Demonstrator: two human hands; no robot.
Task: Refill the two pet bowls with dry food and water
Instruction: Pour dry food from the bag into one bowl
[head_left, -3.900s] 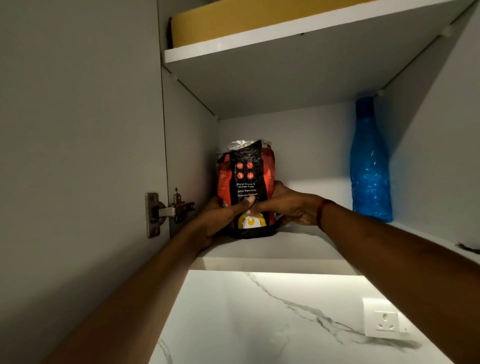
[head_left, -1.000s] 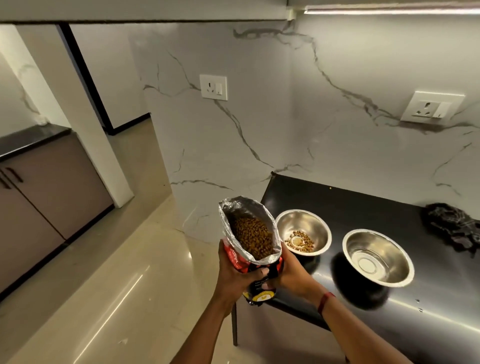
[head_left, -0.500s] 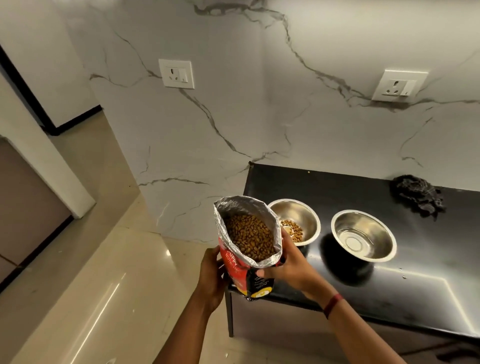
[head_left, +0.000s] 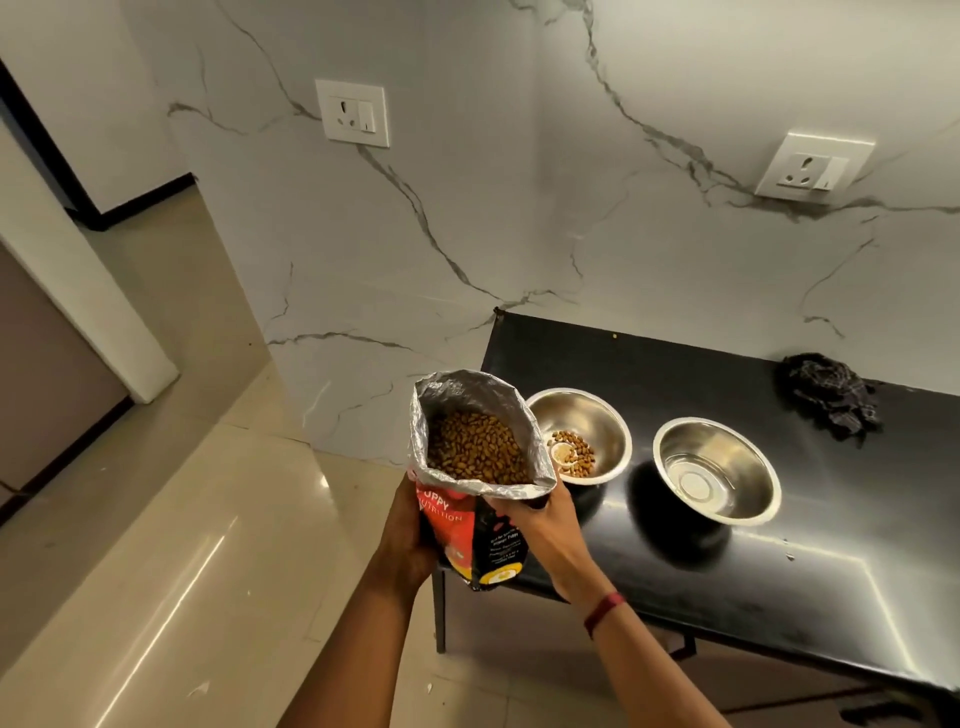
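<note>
Against marble wall (head_left: 519, 218), black table (head_left: 779, 582), two steel bowls (head_left: 597, 415) (head_left: 727, 457), hands (head_left: 402, 540) (head_left: 543, 525) gripping food bag (head_left: 457, 525)

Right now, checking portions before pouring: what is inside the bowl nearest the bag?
A small scatter of brown kibble lies at the bottom of the bowl. The bag covers its left edge; that part is hidden.

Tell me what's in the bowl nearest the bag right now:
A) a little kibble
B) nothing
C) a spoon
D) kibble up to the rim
A: the bowl beside the open bag holds only a small cluster of kibble at its bottom, with bare steel wall showing above it.
</note>
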